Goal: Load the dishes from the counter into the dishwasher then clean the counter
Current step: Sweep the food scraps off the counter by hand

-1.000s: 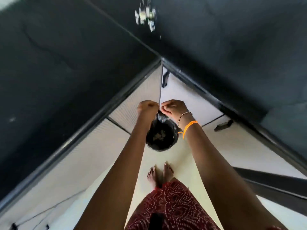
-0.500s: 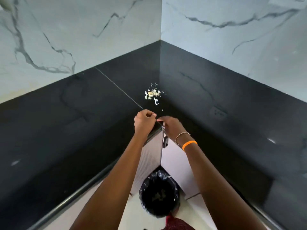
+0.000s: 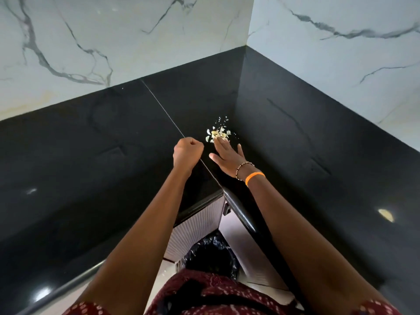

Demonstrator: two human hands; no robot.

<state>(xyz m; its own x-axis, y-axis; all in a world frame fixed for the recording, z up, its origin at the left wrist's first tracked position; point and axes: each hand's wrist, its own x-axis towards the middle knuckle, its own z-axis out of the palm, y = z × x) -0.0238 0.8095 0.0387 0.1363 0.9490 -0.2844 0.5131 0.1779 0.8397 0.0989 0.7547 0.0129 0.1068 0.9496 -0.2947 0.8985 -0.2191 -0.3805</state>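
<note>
My right hand [image 3: 227, 155] lies flat and open, fingers straight and together, thumb spread to the left, reaching forward over the black tabletop [image 3: 91, 155]. Its fingertips touch the near edge of a small pile of food scraps [image 3: 218, 133], pale yellow and white bits lying in the inner corner of the tabletop, with a few tiny crumbs scattered just beyond the pile. That wrist wears a beaded bracelet [image 3: 243, 169] and, just behind it, an orange band [image 3: 255, 177].

My left hand [image 3: 187, 152] is just beside the right, to its left, curled into a tight fist with the knuckles up. I cannot tell whether this grip has anything inside it. It hovers over or rests on a thin seam line [image 3: 163, 110] that runs diagonally across the tabletop.

The tabletop is L-shaped and glossy, wrapping around me on both sides, with a low black upstand against white marble wall tiles [image 3: 113, 37] veined in grey. Below the tabletop's corner edge stand white cabinet doors [image 3: 195, 230]. On the floor between them sits a bin lined with a black bag [image 3: 211, 253], partly hidden by my dark red patterned clothing [image 3: 204, 292]
</note>
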